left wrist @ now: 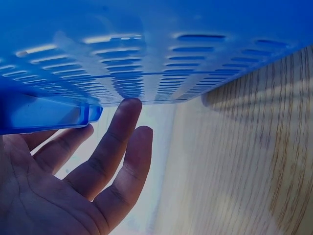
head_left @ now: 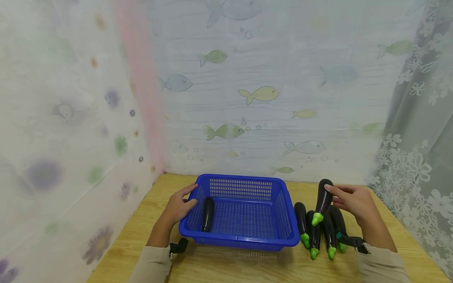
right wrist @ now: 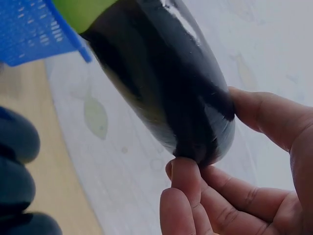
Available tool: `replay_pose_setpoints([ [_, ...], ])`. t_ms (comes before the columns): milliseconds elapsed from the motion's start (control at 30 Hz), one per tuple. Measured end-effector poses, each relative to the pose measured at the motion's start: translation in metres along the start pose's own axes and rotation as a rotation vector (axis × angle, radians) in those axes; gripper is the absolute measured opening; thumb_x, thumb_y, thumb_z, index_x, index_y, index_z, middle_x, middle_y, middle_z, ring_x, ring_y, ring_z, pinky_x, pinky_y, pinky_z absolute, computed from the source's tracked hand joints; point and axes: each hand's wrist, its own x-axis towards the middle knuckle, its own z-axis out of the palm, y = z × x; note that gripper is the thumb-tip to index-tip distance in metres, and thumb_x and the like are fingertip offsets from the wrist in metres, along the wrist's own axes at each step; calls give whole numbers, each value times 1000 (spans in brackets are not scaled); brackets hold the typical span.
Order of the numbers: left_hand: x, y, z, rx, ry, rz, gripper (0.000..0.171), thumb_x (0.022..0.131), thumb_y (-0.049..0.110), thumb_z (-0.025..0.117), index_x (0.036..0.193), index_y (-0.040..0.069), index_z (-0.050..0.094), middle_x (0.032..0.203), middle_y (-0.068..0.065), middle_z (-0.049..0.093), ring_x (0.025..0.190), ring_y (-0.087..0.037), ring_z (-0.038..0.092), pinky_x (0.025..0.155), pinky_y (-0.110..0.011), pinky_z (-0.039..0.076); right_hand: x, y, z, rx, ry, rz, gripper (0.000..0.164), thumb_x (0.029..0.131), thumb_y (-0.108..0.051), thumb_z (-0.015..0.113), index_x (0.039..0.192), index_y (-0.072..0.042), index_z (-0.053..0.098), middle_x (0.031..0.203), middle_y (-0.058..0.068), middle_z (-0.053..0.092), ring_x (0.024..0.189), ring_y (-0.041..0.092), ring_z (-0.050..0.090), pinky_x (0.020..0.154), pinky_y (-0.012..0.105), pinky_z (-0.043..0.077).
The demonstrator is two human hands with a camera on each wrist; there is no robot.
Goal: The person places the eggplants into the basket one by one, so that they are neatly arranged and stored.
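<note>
My right hand (head_left: 354, 200) pinches a dark purple eggplant (head_left: 323, 200) by its rounded end, thumb on one side and fingertips on the other. Its green cap points down towards me, above several more eggplants (head_left: 329, 230) lying side by side on the table. The right wrist view shows the held eggplant (right wrist: 164, 78) large, between thumb and fingers. On the left side of a blue plastic basket (head_left: 240, 238), my left hand (head_left: 178, 206) grips the rim, with the thumb over it and fingers (left wrist: 110, 139) under it outside. One eggplant (head_left: 208, 214) lies inside, along the basket's left wall.
The wooden table (head_left: 141, 236) meets a wall covering (head_left: 262, 118) with printed fish behind. To the left hangs a flower-patterned covering (head_left: 70, 137), and a lace curtain (head_left: 417, 165) is at the right.
</note>
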Motion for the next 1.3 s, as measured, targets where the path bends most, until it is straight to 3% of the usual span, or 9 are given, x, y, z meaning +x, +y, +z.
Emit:
replay_pose_setpoints([
  [167,0,1,0,-12,2,-9,55,87,20,61,141,20,48,148,2,42,121,-32,55,88,-47,53,2,-11,9,-17,-3,11,88,84,-57,60,142,5,37,142,29,39,92,6,66,82,31,56],
  [333,0,2,0,-2,1,3,55,87,20,60,141,19,48,149,-1,42,127,-31,50,92,-48,51,4,-18,21,-34,-5,-2,87,83,-57,61,140,5,39,136,30,46,95,17,69,80,33,57],
  [733,0,2,1,6,-4,2,55,87,20,61,141,18,49,149,2,42,134,-27,43,97,-48,47,13,-31,42,-42,-41,-19,84,81,-57,65,135,4,46,127,28,55,97,22,68,78,32,57],
  [967,-1,2,-2,1,-5,1,55,87,20,61,141,19,49,148,4,42,132,-27,45,95,-47,49,18,-46,62,-26,-76,-15,83,79,-56,68,133,3,49,127,27,55,101,27,67,80,34,57],
  [1300,2,-2,-4,16,-45,13,55,89,20,61,142,19,47,151,-2,39,126,-33,51,88,-47,53,34,-59,98,-28,-141,-11,75,78,-51,71,130,0,53,130,24,54,98,26,68,80,36,57],
])
